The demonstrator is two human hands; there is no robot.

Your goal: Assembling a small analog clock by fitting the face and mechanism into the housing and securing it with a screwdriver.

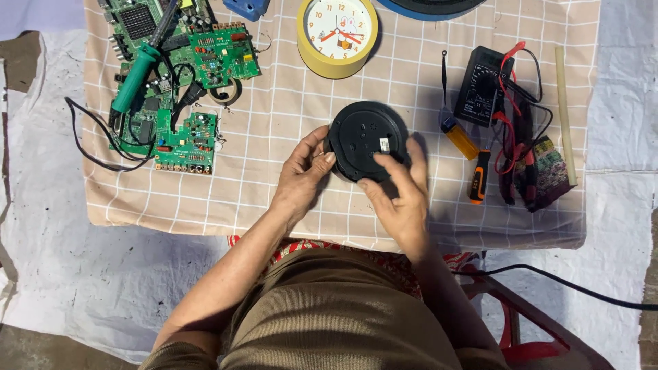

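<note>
I see my left hand (pixel 301 171) clasping the rim of the round black plastic clock (pixel 367 140), back side up above the checked cloth (pixel 288 109) on the counter, while my right hand (pixel 401 195) presses fingers on its back. I judge the inspecting step; next calls for careful prying.

A round black clock (pixel 365 139) is held back-side up, its moulded plastic rear facing the camera, just above a beige checked cloth on the surface. The back shows small recesses, screw holes and a small pale sticker right of centre. The left hand (pixel 305 171) grips its left edge; the right hand (pixel 401 195) rests fingers across its lower right.
</note>
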